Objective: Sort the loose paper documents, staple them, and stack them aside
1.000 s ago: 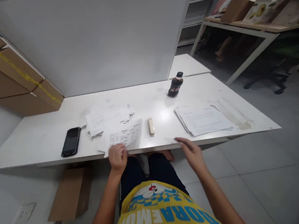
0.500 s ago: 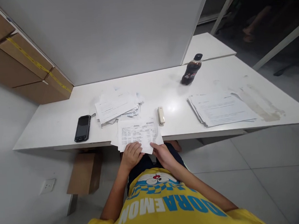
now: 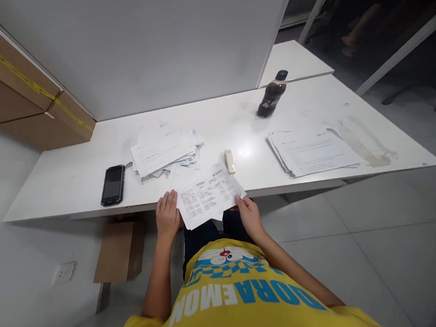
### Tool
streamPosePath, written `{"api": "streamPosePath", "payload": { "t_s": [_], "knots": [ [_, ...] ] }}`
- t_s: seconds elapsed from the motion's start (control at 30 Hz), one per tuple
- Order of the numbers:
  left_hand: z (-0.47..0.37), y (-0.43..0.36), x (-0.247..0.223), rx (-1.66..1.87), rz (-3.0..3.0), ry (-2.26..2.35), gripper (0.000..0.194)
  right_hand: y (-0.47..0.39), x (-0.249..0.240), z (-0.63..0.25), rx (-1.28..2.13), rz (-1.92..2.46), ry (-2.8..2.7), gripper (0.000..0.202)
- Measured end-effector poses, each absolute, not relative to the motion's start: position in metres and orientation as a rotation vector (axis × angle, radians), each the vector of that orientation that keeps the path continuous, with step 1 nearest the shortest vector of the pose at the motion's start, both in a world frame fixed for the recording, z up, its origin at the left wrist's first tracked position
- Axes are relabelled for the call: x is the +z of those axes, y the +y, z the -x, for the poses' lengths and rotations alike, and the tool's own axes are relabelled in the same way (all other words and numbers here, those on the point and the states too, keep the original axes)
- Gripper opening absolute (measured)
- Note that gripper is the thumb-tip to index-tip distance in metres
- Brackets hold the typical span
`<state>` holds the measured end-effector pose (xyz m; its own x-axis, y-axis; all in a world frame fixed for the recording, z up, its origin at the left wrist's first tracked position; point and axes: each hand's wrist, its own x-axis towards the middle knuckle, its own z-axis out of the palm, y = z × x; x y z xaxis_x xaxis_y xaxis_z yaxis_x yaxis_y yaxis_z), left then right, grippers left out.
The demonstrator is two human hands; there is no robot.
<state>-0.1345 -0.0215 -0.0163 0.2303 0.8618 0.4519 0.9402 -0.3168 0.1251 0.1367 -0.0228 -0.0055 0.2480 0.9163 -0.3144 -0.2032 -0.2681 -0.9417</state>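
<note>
A: What do the fingers of the right hand [image 3: 249, 215] have?
B: They are pinched on the printed sheets [image 3: 207, 196], thumb on top. With those sheets as the dial's centre and twelve away from the person, the pinched corner is toward four.
A: And the left hand [image 3: 167, 214]?
B: It is at nine o'clock, against their side edge, its fingers fairly straight and close together. Whether they grip the paper cannot be told, the thumb being mostly hidden.
A: Where exactly are the sheets?
B: Between the two hands, across the near edge of the white desk [image 3: 72, 168], the lower part reaching out over the dark shorts [image 3: 199, 235]. They sit askew, print facing up, and the corner of another sheet [image 3: 219, 216] pokes out underneath toward six.
A: What is closest?
B: A cream stapler [image 3: 229, 161] at one, just beside their upper edge; whether it touches cannot be told. A loose pile of papers [image 3: 161, 155] spreads between ten and eleven.
A: Farther out?
B: A black phone [image 3: 113, 185] lies near nine, and a neater stack of pages [image 3: 310, 152] between two and three. A dark bottle [image 3: 271, 99] stands upright beyond the stapler, also at one.
A: And the outskirts?
B: Cardboard boxes [image 3: 42, 106] toward ten, and a single carton [image 3: 114, 253] below desk level at eight.
</note>
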Motion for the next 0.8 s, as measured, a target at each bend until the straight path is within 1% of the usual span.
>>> {"api": "streamPosePath", "payload": {
  "t_s": [0.07, 0.13, 0.2, 0.3, 0.43, 0.53, 0.63, 0.73, 0.8],
  "knots": [
    [0.138, -0.021, -0.014, -0.652, 2.315, -1.732, 0.053, -0.023, -0.007, -0.145, 1.197, 1.456, -0.764, 0.038],
    [0.142, -0.022, -0.013, -0.674, 2.246, -1.761, 0.053, -0.024, -0.009, -0.151, 1.206, 1.425, -0.686, 0.035],
    [0.147, -0.025, -0.013, -0.710, 2.113, -1.835, 0.051, -0.025, -0.009, -0.154, 1.251, 1.345, -0.542, 0.032],
    [0.151, -0.030, -0.012, -0.732, 1.918, -1.966, 0.049, -0.029, -0.007, -0.155, 1.310, 1.267, -0.390, 0.036],
    [0.151, -0.037, -0.009, -0.742, 1.843, -2.039, 0.050, -0.039, -0.002, -0.154, 1.440, 1.240, -0.333, 0.034],
    [0.155, -0.042, 0.001, -0.850, 1.688, -2.054, 0.049, -0.047, -0.001, -0.151, 1.494, 1.242, -0.314, 0.035],
    [0.171, -0.034, 0.031, -1.032, 1.367, -2.075, 0.047, -0.051, -0.002, -0.148, 1.501, 1.248, -0.287, 0.037],
    [0.192, -0.010, 0.086, -1.209, 1.145, -2.020, 0.055, -0.049, -0.003, -0.146, 1.500, 1.243, -0.266, 0.040],
    [0.200, 0.014, 0.126, -1.324, 1.137, -1.924, 0.061, -0.046, -0.003, -0.146, 1.496, 1.251, -0.262, 0.041]
  ]
}}
